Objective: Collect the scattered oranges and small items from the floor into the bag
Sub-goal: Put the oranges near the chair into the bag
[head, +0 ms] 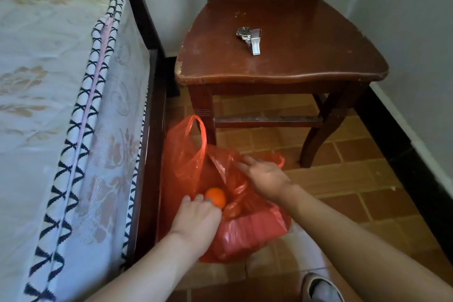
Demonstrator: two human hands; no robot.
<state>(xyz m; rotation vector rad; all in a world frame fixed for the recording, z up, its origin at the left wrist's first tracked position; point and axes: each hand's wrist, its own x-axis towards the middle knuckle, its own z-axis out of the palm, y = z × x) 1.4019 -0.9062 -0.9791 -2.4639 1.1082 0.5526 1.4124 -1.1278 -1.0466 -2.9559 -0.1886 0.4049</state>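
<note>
A floor (343, 179) of reddish-brown tiles fills the lower right of the frame, edged by a black skirting and a pale wall. Along the left side runs a bed (49, 105), its pale floral mattress trimmed with a black-and-white crossed border and set in a dark wooden frame. In the upper middle stands a dark wooden chair (306, 56), its seat worn and chipped along the front edge. A metal wristwatch (248, 38) lies on the seat, toward its back.

On the floor, between the bed frame and the chair's front left leg, sits a red plastic bag (245, 233), its mouth open upward and one handle loop standing up beside the chair leg. The left hand (196, 216) reaches in from the lower left of the frame, fingers curled around an orange (216, 197) that it holds at the bag's opening, just inside the near rim. Another orange shape shows dimly through the plastic just right of it. The right hand (264, 176) comes in from the lower right and rests on the bag's far right edge with fingers fairly straight and spread; whether it pinches the plastic cannot be told. At the bottom edge, right of centre, the toe of a grey shoe (321, 288) shows on the tiles.
</note>
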